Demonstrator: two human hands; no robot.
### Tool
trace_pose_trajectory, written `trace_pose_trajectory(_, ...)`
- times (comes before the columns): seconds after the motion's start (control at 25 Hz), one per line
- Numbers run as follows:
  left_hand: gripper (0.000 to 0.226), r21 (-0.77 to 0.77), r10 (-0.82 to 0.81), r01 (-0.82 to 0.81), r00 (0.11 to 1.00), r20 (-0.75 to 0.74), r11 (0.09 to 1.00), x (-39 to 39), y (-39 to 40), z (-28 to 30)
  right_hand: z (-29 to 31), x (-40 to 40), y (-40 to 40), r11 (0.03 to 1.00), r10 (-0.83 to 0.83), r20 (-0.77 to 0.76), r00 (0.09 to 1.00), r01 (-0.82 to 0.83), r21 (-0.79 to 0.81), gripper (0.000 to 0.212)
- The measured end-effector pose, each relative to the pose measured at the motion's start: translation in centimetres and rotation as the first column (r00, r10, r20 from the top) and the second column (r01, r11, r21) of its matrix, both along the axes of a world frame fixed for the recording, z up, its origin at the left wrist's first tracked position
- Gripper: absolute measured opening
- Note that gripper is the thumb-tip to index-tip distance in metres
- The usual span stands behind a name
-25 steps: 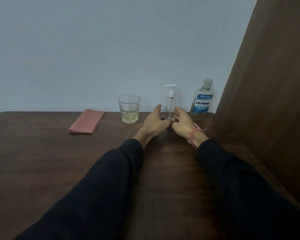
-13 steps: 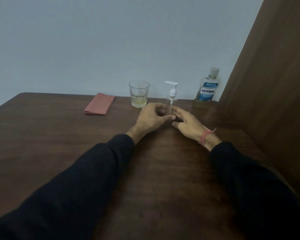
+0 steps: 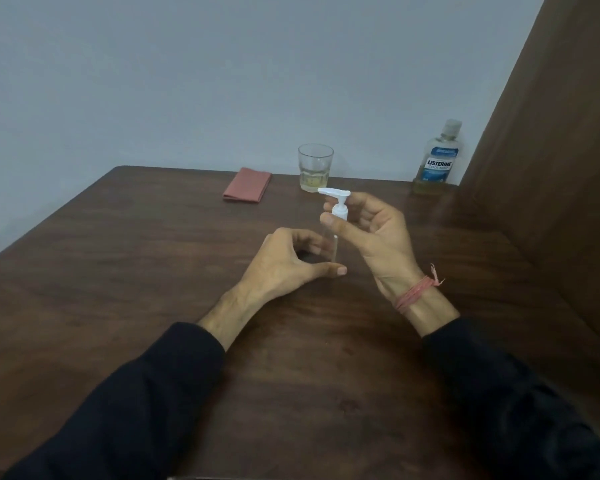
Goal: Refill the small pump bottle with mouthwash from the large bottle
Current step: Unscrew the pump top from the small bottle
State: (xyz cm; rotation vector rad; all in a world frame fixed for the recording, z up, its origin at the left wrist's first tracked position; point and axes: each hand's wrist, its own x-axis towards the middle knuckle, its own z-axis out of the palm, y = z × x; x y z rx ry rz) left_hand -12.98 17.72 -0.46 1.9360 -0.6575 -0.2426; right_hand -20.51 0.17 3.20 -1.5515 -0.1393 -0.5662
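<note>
While the left hand [image 3: 284, 261] grips the pump bottle [image 3: 333, 245] on the worktop [image 3: 118, 271], the right hand [image 3: 374, 233] pinches its pump [image 3: 338, 202].

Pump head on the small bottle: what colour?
White, seen in the head view: pump head above the clear pump bottle.

black sleeves [image 3: 146, 393], red wrist thread [image 3: 417, 292]

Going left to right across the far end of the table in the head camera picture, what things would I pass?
folded pink cloth → drinking glass → white pump head of the small bottle, pinched by the right hand → large mouthwash bottle.
</note>
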Motion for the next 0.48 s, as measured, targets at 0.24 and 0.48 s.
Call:
trace_pose_trajectory(0.24,0.062,-0.167,-0.09,0.095,0.995,0.037,0.981,0.27,-0.44,0.21,-0.92,0.55,0.31,0.998,-0.01,0.012,1.0,0.009,0.055,0.033)
trace_pose_trajectory(0.48,0.056,-0.226,-0.092,0.102,0.994,0.052,0.969,0.26,-0.65,-0.01,-1.17,0.18,0.23,0.989,0.019,-0.007,1.0,-0.017,0.145,0.033)
